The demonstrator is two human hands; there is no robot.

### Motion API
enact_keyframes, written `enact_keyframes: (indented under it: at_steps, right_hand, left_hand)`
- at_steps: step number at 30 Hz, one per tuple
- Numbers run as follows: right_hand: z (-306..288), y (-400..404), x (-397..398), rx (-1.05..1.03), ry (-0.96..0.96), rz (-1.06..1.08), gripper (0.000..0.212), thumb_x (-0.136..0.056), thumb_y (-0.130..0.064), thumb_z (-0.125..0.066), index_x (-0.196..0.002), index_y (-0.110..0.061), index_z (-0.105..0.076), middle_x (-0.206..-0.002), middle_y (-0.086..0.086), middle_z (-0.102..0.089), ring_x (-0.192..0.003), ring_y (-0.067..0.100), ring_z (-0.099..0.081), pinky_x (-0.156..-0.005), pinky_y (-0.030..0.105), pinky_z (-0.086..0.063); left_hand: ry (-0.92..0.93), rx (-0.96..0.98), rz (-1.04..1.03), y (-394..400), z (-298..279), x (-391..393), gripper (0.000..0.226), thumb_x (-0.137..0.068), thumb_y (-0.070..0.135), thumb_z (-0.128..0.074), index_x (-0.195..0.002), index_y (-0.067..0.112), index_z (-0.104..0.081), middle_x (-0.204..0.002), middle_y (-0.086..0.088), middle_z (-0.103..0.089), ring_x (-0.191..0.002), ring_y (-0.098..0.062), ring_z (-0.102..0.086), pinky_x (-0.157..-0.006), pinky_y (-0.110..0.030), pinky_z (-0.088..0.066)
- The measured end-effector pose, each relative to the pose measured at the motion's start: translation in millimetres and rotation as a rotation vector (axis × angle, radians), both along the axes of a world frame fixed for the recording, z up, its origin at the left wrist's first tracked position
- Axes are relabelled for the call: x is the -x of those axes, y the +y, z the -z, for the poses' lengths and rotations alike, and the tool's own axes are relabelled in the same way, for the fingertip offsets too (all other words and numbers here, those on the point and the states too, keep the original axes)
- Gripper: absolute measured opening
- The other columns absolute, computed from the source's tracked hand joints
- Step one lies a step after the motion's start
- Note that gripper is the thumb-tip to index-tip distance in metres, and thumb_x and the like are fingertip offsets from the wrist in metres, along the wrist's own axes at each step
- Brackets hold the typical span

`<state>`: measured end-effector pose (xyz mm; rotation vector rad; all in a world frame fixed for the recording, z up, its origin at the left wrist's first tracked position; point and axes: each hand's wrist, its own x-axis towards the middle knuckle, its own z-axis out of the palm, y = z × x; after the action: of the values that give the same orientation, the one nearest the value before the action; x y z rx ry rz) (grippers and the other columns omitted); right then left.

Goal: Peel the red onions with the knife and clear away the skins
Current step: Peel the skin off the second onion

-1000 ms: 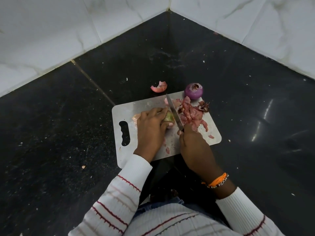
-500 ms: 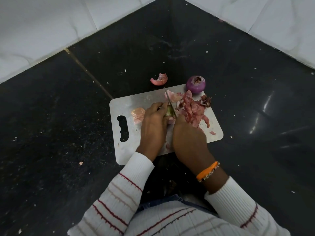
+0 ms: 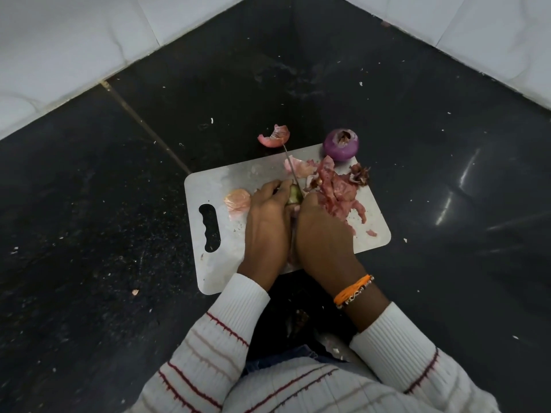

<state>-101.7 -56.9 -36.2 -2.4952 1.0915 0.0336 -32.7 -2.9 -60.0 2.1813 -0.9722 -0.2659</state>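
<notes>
On the steel cutting board [image 3: 214, 180] my left hand [image 3: 267, 225] grips a small onion [image 3: 294, 197], of which only a pale greenish patch shows between my fingers. My right hand [image 3: 322, 234] holds the knife [image 3: 289, 165]; its handle is hidden in my fist and the thin blade points away from me, lying against the onion. A peeled purple onion [image 3: 340, 144] sits at the board's far right corner. A heap of red skins [image 3: 337, 189] lies on the right side of the board.
One curled skin [image 3: 274, 137] lies on the black counter just beyond the board, and a pale skin piece [image 3: 238, 201] rests on the board left of my left hand. White tiled walls [image 3: 89, 40] meet in a corner behind. Small scraps dot the counter.
My right hand has moved forward and left until it sits against my left hand, bringing the blade onto the held onion. The view has dipped a little.
</notes>
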Motion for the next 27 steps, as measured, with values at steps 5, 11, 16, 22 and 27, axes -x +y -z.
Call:
enact_keyframes:
  at_steps: [5, 11, 16, 22, 27]
  right_hand:
    - [4, 5, 6, -0.012, -0.001, 0.003, 0.028, -0.099, -0.018, -0.029, -0.124, -0.008, -0.034, -0.104, 0.008, -0.064, -0.091, 0.028, -0.064, -0.066, 0.031, -0.034]
    - [4, 10, 17, -0.064, -0.019, -0.01, 0.04, -0.098, -0.017, -0.033, -0.136, -0.008, -0.024, -0.103, 0.008, -0.064, -0.09, 0.029, -0.064, -0.066, 0.033, -0.039]
    - [9, 0, 7, -0.044, -0.056, 0.03, 0.028, -0.099, -0.022, -0.03, -0.124, -0.01, -0.036, -0.104, 0.008, -0.065, -0.089, 0.027, -0.065, -0.068, 0.033, -0.041]
    - [13, -4, 9, -0.002, -0.004, -0.011, 0.038, -0.098, -0.02, -0.03, -0.134, -0.006, -0.028, -0.106, 0.009, -0.064, -0.094, 0.03, -0.064, -0.065, 0.031, -0.034]
    - [26, 0, 17, 0.045, 0.087, -0.014, 0.039, -0.098, -0.016, -0.032, -0.136, -0.006, -0.027, -0.104, 0.009, -0.064, -0.091, 0.028, -0.064, -0.063, 0.03, -0.037]
  left_hand:
    - [0.003, 0.027, -0.038, -3, -1, 0, 0.041, -0.087, -0.003, -0.05, -0.127, 0.003, -0.054, -0.127, -0.015, -0.054, -0.112, -0.013, -0.045, -0.088, 0.004, -0.022]
    - [0.049, 0.029, -0.051, -5, -3, -1, 0.041, -0.088, -0.002, -0.048, -0.128, 0.005, -0.053, -0.13, -0.013, -0.053, -0.118, -0.02, -0.048, -0.094, -0.009, -0.032]
    - [0.026, 0.012, -0.053, -4, 0, 3, 0.042, -0.088, -0.003, -0.049, -0.13, 0.004, -0.052, -0.131, -0.013, -0.051, -0.119, -0.019, -0.046, -0.094, -0.008, -0.029]
    - [-0.018, 0.022, -0.037, -8, 0, 2, 0.042, -0.087, -0.004, -0.05, -0.127, 0.006, -0.055, -0.13, -0.014, -0.052, -0.119, -0.025, -0.047, -0.101, -0.014, -0.035]
    - [-0.009, 0.018, -0.074, -10, -1, 3, 0.043, -0.087, -0.002, -0.049, -0.129, 0.006, -0.053, -0.129, -0.014, -0.053, -0.118, -0.025, -0.049, -0.1, -0.024, -0.037]
